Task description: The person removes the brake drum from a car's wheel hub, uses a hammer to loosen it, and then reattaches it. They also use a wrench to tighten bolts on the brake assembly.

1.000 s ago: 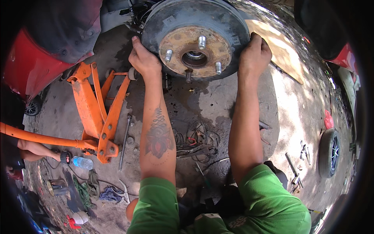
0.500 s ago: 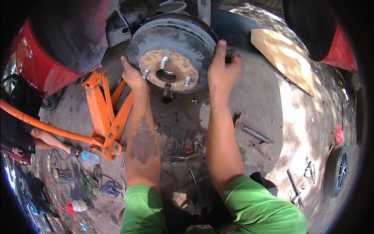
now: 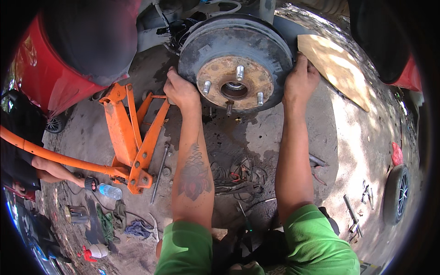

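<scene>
brake drum (image 3: 235,49): showing worn dark-grey metal, grooving along its outer rim | centre: bearing a rust-tan round plate (image 3: 217,75) with an open hole (image 3: 234,90) | studs: three bright studs (image 3: 239,72) and one darker stud (image 3: 229,108) sticking out | pose: facing the wearer, resting between left hand (image 3: 182,91) and right hand (image 3: 301,85)

Grey brake drum (image 3: 236,45), rust-brown centre face (image 3: 219,73), orange jack (image 3: 120,128)

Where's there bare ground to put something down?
Try the sunny ground between the brown board and the wheel at right. Stained ground between drum and tangled cables looks mostly bare too. Those cables crowd the middle; the bottle and rags crowd the lower left.
</scene>
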Available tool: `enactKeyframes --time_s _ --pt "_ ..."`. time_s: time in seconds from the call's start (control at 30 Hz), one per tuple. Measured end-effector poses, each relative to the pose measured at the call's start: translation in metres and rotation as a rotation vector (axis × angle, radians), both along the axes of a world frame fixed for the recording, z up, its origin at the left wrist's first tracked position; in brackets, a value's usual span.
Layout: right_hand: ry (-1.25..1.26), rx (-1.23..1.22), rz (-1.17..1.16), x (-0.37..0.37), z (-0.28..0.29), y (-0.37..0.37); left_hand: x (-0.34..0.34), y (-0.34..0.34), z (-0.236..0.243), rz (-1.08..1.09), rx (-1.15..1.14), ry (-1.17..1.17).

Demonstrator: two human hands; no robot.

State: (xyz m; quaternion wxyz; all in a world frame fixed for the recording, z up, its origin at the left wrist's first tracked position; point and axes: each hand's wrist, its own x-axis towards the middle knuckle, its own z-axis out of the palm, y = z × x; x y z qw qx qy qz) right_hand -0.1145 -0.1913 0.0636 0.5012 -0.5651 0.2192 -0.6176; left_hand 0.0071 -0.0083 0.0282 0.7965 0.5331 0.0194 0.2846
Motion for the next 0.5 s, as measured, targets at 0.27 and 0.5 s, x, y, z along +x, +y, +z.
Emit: enactKeyframes --time_s 0.27,0.5 --pt "-0.076 -0.080 -0.048 0.0048 -0.0066 -0.0014 0.0037 0.0007 -0.0023 -0.084 -0.075 0.031" --pt "-0.038 -0.015 -0.003 0.0018 -0.0008 0.0023 0.0031 0.0015 -0.0084 -0.117 -0.067 -0.069"
